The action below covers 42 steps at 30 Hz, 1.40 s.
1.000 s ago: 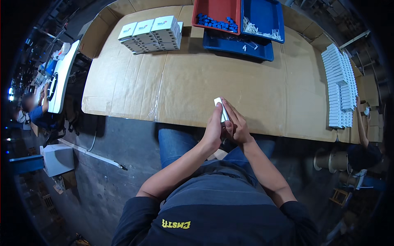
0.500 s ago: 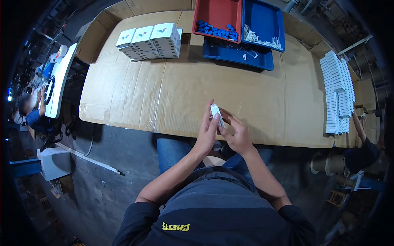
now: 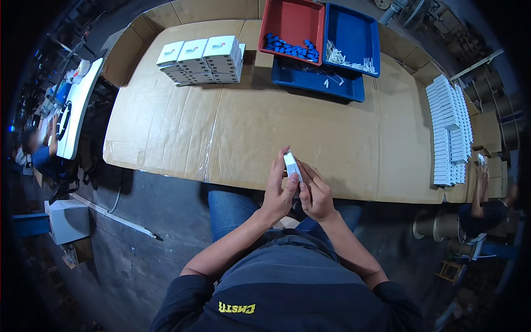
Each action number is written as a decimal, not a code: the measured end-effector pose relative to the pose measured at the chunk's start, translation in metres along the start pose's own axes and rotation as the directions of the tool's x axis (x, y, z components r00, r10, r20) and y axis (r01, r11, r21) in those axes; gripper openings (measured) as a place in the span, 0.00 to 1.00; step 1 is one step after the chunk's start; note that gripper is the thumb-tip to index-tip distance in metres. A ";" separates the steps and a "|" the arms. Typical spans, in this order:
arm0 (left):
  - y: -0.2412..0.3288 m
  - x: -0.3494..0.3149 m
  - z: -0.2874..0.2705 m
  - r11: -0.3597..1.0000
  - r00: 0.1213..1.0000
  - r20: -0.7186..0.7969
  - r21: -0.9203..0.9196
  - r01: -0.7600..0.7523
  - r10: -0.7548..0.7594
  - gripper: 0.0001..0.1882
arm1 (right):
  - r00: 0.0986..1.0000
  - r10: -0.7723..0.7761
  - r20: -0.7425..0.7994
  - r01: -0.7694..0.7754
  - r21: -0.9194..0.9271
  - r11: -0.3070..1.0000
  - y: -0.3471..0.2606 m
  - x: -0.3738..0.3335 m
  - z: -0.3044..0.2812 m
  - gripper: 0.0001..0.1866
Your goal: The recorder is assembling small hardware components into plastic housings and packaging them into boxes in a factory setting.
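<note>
A small, narrow white box [image 3: 291, 163] is held between my two hands, above the table's near edge. My left hand [image 3: 277, 193] grips its left side, fingers stretched up along it and thumb pressed on its lower front. From the other side my right hand [image 3: 317, 198] closes round it, with the thumb at its lower end and the fingers partly hidden behind. Whether its lower end is open cannot be made out.
The cardboard-covered table [image 3: 160, 127] bears stacked white boxes [image 3: 207, 63], a red tray [image 3: 293, 27] with blue pieces, a blue tray [image 3: 352, 33] with white pieces, and a lower blue tray [image 3: 318, 87]. White box stacks [image 3: 449, 130] stand at right, near a co-worker [image 3: 481, 213].
Both hands and the white box have come slightly nearer my body, and my thumbs sit lower on it. The co-worker at right has shifted and raised a hand holding something white.
</note>
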<state>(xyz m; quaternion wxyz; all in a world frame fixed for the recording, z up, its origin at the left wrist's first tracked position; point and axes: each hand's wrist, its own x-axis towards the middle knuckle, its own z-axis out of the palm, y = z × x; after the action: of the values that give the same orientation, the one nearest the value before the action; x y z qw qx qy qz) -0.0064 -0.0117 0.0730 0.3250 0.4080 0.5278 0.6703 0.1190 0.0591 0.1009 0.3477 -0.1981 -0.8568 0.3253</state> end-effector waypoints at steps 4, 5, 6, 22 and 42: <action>-0.005 -0.005 -0.004 1.000 1.000 0.005 -0.024 0.018 -0.018 0.38 | 0.999 0.035 0.009 -0.036 0.045 0.998 -0.003 -0.003 0.001 0.22; -0.005 -0.005 -0.006 0.999 0.999 0.020 -0.022 0.027 -0.027 0.38 | 0.999 0.034 0.009 -0.034 0.046 0.998 -0.004 -0.003 0.001 0.22; -0.005 -0.004 -0.008 0.999 0.999 0.019 -0.021 0.026 -0.026 0.38 | 0.993 0.117 0.021 -0.118 0.124 0.985 -0.007 -0.003 0.001 0.22; 0.005 0.011 -0.010 0.925 0.962 0.095 0.266 -0.271 0.255 0.52 | 0.717 0.676 0.171 -0.489 0.815 0.312 -0.037 0.019 0.012 0.26; 0.016 0.017 -0.004 0.858 0.894 -0.081 0.331 -0.392 0.440 0.39 | 0.818 0.567 0.092 -0.518 0.544 0.660 -0.050 0.001 0.014 0.26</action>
<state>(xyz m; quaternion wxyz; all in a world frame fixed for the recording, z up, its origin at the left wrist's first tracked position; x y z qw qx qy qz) -0.0177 -0.0021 0.0917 0.0632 0.5048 0.5475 0.6644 0.1022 0.0181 0.1289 0.3125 -0.3507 -0.6129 0.6354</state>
